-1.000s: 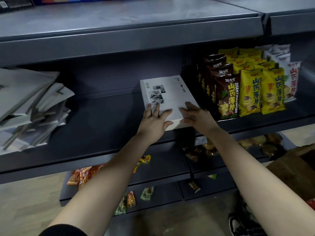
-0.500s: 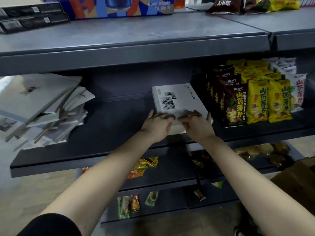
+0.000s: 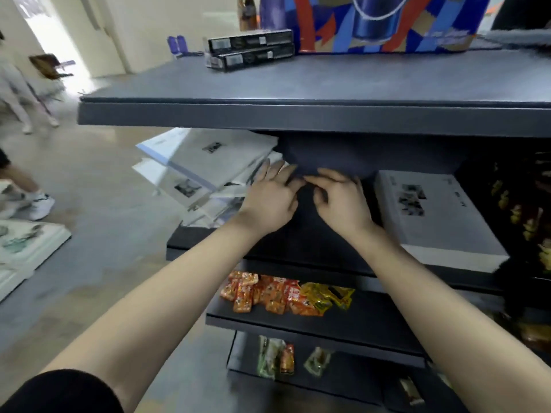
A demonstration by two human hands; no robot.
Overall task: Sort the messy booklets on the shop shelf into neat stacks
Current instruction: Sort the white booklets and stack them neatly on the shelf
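Because the messy booklets [image 3: 208, 165] slump at the left end of the shelf [image 3: 310, 242], our left hand [image 3: 268, 201] spreads its grip wide at their edge; our right hand [image 3: 343, 201] curls loosely, empty, left of the neat stack [image 3: 435, 216].

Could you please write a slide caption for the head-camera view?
Left hand by the messy booklet pile, right hand beside it, neat stack farther right on the same shelf.

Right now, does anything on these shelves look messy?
Yes. The left pile of booklets is crooked: they fan out at different angles and overhang the shelf end. The right stack is neat. Below, snack packets lie scattered.
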